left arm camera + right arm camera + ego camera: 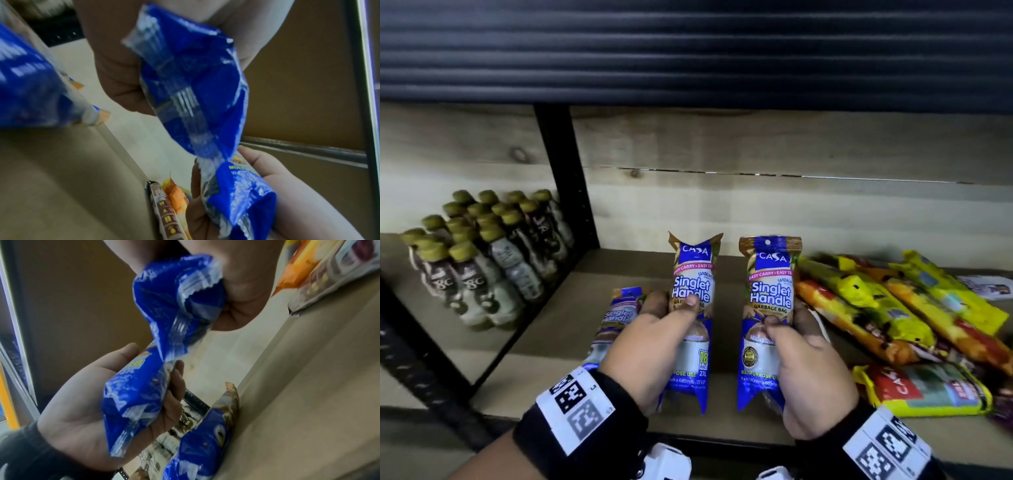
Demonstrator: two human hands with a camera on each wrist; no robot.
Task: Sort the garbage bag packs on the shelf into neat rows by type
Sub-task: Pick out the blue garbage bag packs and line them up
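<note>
Blue packs — three: left hand (650, 346) grasps one pack (692, 294), right hand (804, 366) grasps a second (771, 294), both upright above the shelf (544, 370); third (613, 318) lies flat beside the left hand. Yellow packs (914, 318) — heaped right, count unclear. Bottles (482, 253) at left.

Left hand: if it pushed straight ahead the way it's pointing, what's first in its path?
Likely nothing before the pale wooden back wall. The left hand, gripping a blue pack, points into the shelf; bare shelf board lies ahead. Depth unclear.
</note>
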